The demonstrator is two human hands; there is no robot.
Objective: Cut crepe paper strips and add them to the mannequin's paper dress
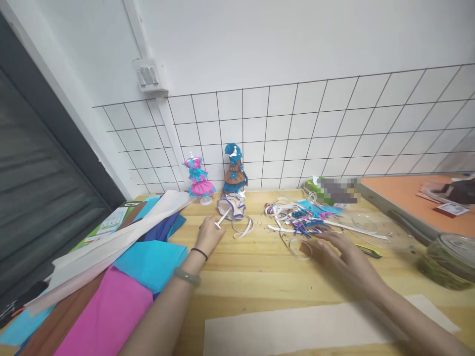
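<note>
My left hand [210, 234] is closed at the white stem of a small dress form, its fingers partly hidden from me. The miniature dress form [230, 207] wears a white ruffled skirt edged in purple and lies tilted, stem towards me. A curl of pale ribbon [245, 227] lies beside it. My right hand [349, 264], somewhat blurred, reaches over the table with fingers stretched apart. Near its fingertips are a small brown piece [306, 249] and a heap of ribbon and paper scraps [300, 217]; I cannot tell whether they touch.
Two dressed miniature forms, one pink and blue [200, 180], one brown and teal [234, 170], stand by the wall. Coloured paper sheets [111, 301] lie left. A pale strip [297, 329] lies in front; a yellow cutter [369, 250] and round container [449, 259] are right.
</note>
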